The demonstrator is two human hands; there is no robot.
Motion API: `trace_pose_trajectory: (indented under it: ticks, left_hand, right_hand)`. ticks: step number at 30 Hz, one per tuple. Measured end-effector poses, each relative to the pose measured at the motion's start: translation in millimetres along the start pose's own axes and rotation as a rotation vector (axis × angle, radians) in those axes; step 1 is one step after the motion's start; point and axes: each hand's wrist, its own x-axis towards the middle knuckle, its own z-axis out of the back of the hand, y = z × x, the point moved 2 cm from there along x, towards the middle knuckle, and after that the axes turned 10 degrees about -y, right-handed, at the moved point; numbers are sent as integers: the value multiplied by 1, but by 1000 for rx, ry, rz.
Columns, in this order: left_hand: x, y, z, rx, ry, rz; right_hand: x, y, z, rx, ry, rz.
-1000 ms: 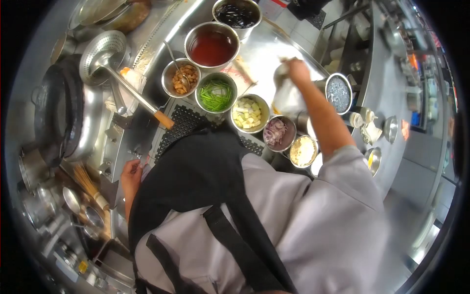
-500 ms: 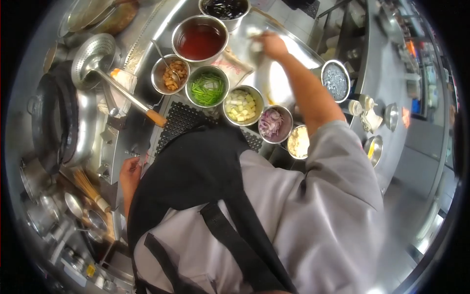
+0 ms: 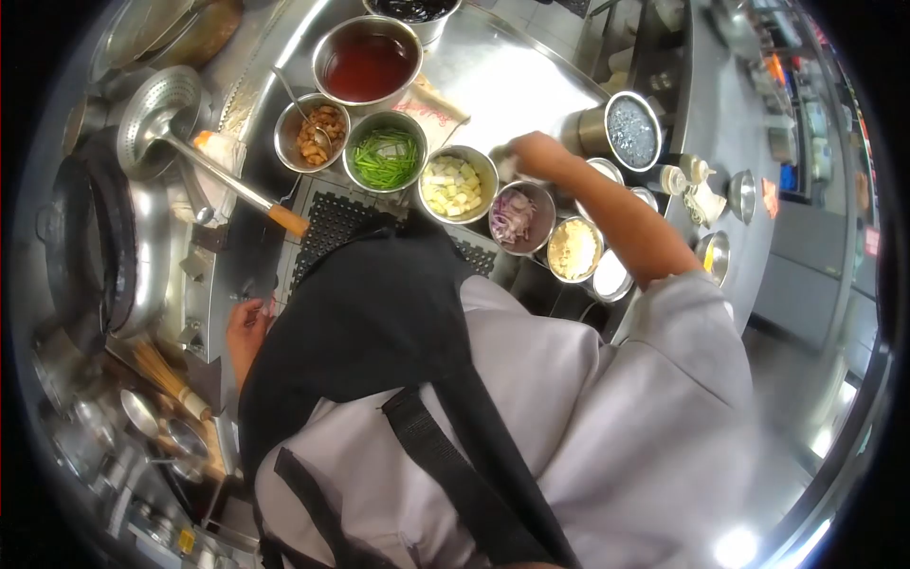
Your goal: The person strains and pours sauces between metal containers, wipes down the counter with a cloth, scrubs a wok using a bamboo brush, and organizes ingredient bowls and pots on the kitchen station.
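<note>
My right hand (image 3: 537, 156) is over the steel counter, between the bowl of pale diced vegetable (image 3: 457, 186) and the steel container of clear liquid (image 3: 632, 130). Motion blurs it, but it is closed on a whitish cloth (image 3: 506, 167), mostly hidden by the fingers. Just below it stands a bowl of sliced red onion (image 3: 513, 216), and beside that a bowl of chopped pale yellow bits (image 3: 574, 248). At the counter's left front edge, my left hand (image 3: 248, 327) rests with loosely bent fingers, and I see nothing held in it.
Bowls of cut green stalks (image 3: 384, 153), browned pieces with a spoon (image 3: 320, 136) and red liquid (image 3: 370, 66) line the counter. A wooden-handled strainer ladle (image 3: 223, 175) lies left, above a dark wok (image 3: 95, 251). Small seasoning containers (image 3: 611, 275) stand right.
My right hand has come down the counter toward me with the whitish cloth, and a brownish streak there no longer shows. The view has shifted slightly. My left hand stays at the edge.
</note>
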Motion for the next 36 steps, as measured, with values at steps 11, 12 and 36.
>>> trace_pose_trajectory:
  ticks: [11,12,36]
  left_hand:
    - [12,-9,8,77,16,-36]
    - [10,-3,10,79,13,-31]
    - [-13,0,-7,-12,-33,51]
  right_hand:
    - [40,37,-6,14,-139,151]
    - [23,22,-10,-60,-128,212]
    - [120,41,52,-114,-258,379]
